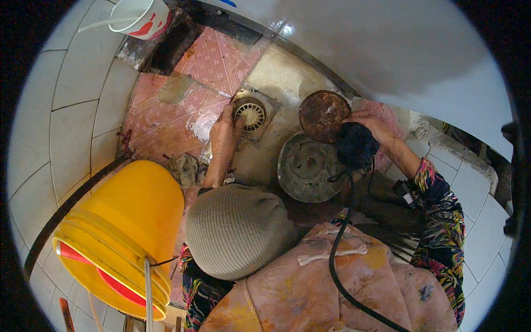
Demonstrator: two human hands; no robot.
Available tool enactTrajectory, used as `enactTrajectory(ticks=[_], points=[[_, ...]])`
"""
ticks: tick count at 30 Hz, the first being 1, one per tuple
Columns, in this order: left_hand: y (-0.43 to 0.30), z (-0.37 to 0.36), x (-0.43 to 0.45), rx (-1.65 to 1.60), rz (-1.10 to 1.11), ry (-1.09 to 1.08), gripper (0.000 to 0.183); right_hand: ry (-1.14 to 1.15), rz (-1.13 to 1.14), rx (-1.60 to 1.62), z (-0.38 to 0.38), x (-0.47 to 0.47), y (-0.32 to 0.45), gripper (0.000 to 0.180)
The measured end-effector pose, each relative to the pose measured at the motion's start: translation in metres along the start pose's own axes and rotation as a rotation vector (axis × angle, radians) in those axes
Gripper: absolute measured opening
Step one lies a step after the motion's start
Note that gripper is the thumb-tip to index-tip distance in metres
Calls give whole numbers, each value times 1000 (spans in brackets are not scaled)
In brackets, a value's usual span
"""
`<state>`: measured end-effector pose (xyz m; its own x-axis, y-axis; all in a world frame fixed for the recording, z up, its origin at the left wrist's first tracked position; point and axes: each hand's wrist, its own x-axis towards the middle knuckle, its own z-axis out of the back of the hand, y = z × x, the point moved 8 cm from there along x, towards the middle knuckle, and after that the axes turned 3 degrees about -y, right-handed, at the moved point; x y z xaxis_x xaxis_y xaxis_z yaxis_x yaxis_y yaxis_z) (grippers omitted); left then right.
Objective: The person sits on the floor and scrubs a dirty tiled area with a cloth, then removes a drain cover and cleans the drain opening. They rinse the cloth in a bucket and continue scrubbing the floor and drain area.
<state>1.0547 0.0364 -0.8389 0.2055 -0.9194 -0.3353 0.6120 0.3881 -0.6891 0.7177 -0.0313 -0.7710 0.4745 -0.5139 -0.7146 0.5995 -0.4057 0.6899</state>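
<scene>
My left hand (224,135) reaches down to a round floor drain (251,116) with a slotted strainer. Its fingertips touch the left side of the drain, and whether they grip it is unclear. With my right hand (375,128) I hold the right edge of a rusty round disc (325,114). The disc overlaps the far edge of a shallow grey round basin (309,168). A black bundle (357,145) with a black cord (338,274) hides part of the disc and my right fingers.
On the left a yellow bucket (137,203) lies tipped, beside a black hose (66,224). A crumpled rag (183,168) lies near its base. A white-and-red tub (141,20) stands at the back left. A ribbed knit cap (238,232) blocks part of the lower view.
</scene>
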Motion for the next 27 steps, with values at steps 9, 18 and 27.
enactTrajectory(ticks=[9,18,27], points=[[7,-7,10,-11,-111,-91,35,-61,82,-340,2,-2,12,29],[-37,10,-14,2,-323,-118,30,-81,60,-238,-2,-7,22,29],[-34,-119,-58,75,-318,786,55,-28,212,-732,16,0,24,36]])
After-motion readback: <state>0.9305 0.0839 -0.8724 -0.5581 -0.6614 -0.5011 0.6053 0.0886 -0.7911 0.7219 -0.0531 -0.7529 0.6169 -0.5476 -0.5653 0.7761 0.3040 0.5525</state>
